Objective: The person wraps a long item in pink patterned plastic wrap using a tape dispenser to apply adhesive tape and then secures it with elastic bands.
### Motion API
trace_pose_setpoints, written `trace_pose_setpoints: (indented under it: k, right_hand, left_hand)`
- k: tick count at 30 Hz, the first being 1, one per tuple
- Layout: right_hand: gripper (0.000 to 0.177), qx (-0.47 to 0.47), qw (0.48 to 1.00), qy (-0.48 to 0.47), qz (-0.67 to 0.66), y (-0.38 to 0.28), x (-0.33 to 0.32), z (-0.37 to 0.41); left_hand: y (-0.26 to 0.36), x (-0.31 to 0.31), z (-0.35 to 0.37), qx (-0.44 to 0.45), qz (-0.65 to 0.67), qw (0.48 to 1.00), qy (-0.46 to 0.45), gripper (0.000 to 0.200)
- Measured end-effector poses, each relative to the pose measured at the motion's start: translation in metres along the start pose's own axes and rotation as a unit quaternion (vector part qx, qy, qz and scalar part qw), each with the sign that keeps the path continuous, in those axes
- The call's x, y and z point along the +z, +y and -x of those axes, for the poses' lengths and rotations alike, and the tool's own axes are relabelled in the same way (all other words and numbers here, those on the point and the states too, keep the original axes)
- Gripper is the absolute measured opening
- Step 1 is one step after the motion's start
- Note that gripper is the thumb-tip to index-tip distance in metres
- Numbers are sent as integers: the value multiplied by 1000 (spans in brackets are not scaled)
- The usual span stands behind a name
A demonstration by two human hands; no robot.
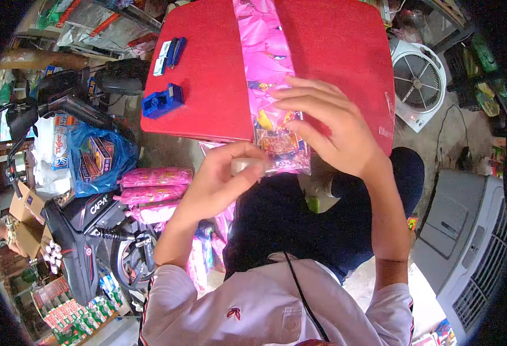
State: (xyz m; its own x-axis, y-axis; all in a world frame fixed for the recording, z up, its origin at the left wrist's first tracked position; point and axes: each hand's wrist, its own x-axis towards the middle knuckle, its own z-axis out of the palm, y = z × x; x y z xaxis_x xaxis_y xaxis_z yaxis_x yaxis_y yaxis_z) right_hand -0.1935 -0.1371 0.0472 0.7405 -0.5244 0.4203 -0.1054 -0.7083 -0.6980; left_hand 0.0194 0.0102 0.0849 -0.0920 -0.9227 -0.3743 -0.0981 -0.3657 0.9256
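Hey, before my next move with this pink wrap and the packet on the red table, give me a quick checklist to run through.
1. Right hand pressing down on the pink wrap: ok, fingers spread flat on it.
2. Packet fully on the red table: not ok, it hangs over the near edge.
3. Left hand gripping the small pale object: ok, though what it is cannot be told.
4. Blue tape dispenser on the table, left of the wrap: ok.
5. Wrap closed around the packet: cannot tell, the fingers hide it.
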Motion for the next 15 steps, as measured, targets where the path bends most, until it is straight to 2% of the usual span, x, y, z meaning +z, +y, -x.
trace_pose_setpoints:
  k: [3, 5, 8, 11, 14, 15]
  right_hand:
    - [35, -15, 999, -15, 39, 15, 14, 4]
    - [37, -20, 999, -3, 45, 16, 19, 5]
    - [32, 3, 998, -37, 59, 25, 18, 6]
    - [27, 21, 999, -26, 9, 29, 17, 8]
    - [25, 30, 999, -30, 27, 28, 18, 7]
    - [25, 27, 999, -24, 30, 28, 18, 8]
  left_hand:
    - [0, 3, -3, -8, -21, 999, 25, 36]
    - [3, 1, -4, -15, -20, 1000, 20, 33]
    - [9, 1, -7, -19, -64, 998, 15, 33]
    - [10, 0, -10, -28, -69, 997, 14, 27]
    - [-7, -1, -16, 44, -151, 986, 53, 19]
    - [-7, -2, -15, 31, -154, 986, 48, 17]
